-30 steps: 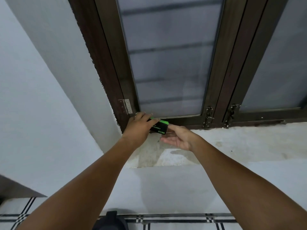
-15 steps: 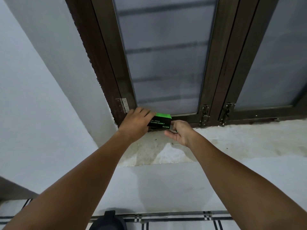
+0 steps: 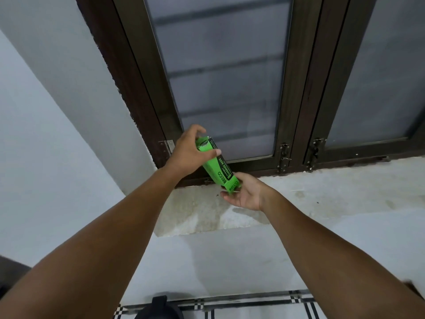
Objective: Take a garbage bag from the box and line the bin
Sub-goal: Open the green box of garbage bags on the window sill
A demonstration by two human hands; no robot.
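Note:
A green and black garbage bag box (image 3: pixel 218 166) is held tilted above the stone window sill (image 3: pixel 322 189), its upper end up and left, its lower end down and right. My left hand (image 3: pixel 188 153) grips the upper end with thumb and fingers around it. My right hand (image 3: pixel 246 192) is cupped palm-up under the lower end, touching it. No bag shows outside the box. A dark object (image 3: pixel 158 307) at the bottom edge may be the bin; only its top shows.
A dark-framed window (image 3: pixel 220 77) with frosted glass rises behind the sill, latches at its lower rail. A grey wall (image 3: pixel 46 134) stands to the left. Tiled floor (image 3: pixel 253 305) with black lines lies below.
The box was lying flat on the sill by the window frame. Now it is lifted and tipped on end, with my right hand under its lower end.

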